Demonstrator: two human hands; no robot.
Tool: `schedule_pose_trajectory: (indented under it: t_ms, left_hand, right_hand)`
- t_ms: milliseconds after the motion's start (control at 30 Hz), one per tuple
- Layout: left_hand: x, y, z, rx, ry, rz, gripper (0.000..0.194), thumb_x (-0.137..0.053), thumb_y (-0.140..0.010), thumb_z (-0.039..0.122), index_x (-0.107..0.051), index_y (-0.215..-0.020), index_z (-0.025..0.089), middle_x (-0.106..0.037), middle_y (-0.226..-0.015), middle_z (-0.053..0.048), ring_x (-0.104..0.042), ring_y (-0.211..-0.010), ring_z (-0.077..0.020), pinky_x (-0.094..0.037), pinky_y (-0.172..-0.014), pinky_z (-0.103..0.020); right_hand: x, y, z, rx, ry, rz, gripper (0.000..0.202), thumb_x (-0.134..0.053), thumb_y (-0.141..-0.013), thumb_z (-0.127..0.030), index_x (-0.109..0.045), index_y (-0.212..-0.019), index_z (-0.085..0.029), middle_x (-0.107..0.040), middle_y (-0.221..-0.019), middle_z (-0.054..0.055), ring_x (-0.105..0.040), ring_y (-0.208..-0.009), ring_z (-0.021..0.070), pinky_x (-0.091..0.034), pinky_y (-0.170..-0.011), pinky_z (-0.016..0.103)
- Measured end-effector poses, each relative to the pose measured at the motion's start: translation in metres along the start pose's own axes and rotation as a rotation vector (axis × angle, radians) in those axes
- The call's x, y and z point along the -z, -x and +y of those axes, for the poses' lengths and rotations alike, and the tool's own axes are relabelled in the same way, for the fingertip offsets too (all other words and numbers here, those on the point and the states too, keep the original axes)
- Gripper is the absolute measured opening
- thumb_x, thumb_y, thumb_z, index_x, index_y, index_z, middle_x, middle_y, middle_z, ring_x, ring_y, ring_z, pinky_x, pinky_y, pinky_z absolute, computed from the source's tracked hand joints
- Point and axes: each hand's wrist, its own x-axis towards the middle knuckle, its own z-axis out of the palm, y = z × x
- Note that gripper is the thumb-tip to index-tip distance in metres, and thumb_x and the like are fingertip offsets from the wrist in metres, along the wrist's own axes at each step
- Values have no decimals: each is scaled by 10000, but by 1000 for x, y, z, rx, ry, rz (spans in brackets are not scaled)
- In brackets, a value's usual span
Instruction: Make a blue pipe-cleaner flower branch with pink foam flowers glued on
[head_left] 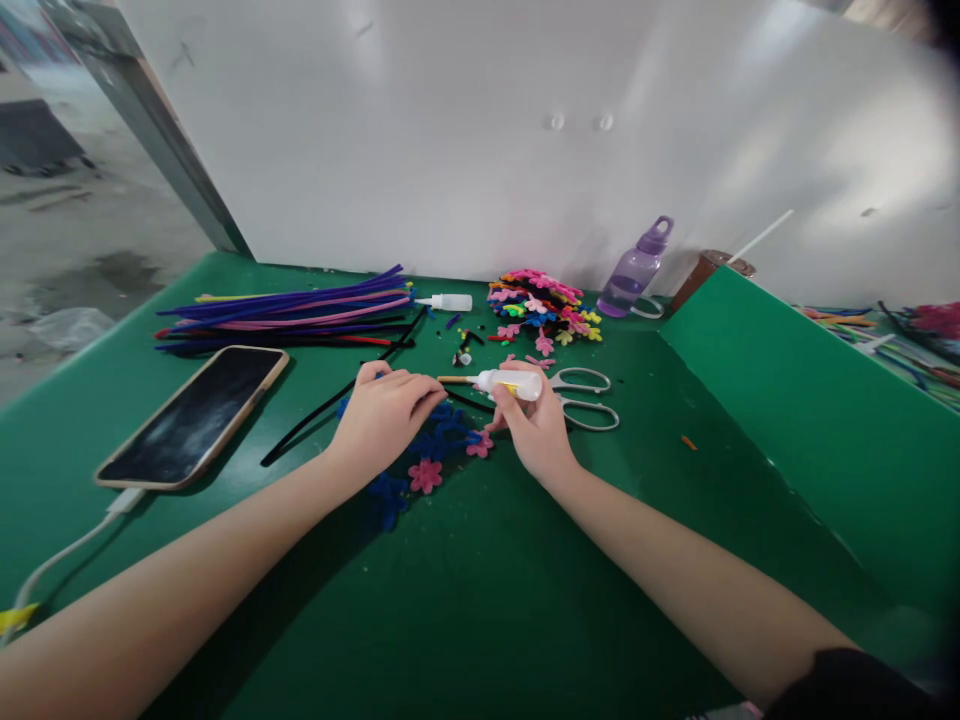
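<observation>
white bottle [519, 384] held sideways in curled right hand [541, 432]

white bottles [517, 384]: 2 | purple bottle [632, 275]: 1 | phone [195, 418]: 1 | scissors [585, 389]: 1 | cup [694, 278]: 1

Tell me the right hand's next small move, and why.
Probably a gentle squeeze of the small white bottle: the right hand holds it sideways, its nozzle pointing toward the left hand, and a tan piece spans the gap between nozzle and left hand.
</observation>
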Motion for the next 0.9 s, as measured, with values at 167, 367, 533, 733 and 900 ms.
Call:
schedule_pose_trajectory:
  t_ms: [167,367,533,733,900]
  left_hand:
    - [-1,1,-5,-12,-61,68,210,-430,-895,270,-631,-862,223,-696,-774,-3,-591,-674,-155,-317,-812,-394]
    - [2,0,-6,24,-61,92,249,-489,-859,327,-599,-672,204,-651,-625,17,-553,-589,-138,-306,-830,-406]
    - [3,-1,-1,-31,-86,44,329,-448,-875,302,-540,-582,184,-619,-597,9,-539,-606,-134,-317,-827,-388]
    - [2,-1,3,-85,-13,34,186,-472,-872,264,-593,-747,198,-675,-785,10,-587,-722,-135,-301,-851,-384]
    - [0,0,2,-220,74,-24,163,-472,-882,264,-616,-827,213,-687,-855,9,-601,-794,-132,-305,-851,-357]
  right_hand:
    - [0,1,-1,12,-9,9,336,-567,-794,-437,-467,-1050,-243,-549,-836,7,-525,-544,85,-544,-516,270]
    - [0,-1,5,40,-46,18,327,-569,-795,-431,-473,-1047,-245,-532,-863,10,-507,-550,77,-535,-502,251]
    - [-1,-4,12,67,-73,41,335,-581,-786,-431,-483,-1046,-245,-517,-859,7,-496,-555,76,-548,-499,257]
    - [-1,-2,6,48,-70,31,331,-575,-789,-437,-473,-1040,-247,-492,-746,-16,-485,-537,84,-536,-465,245]
    - [-1,1,-3,7,-94,-11,339,-578,-787,-428,-458,-1052,-256,-504,-786,-10,-516,-574,89,-564,-509,261]
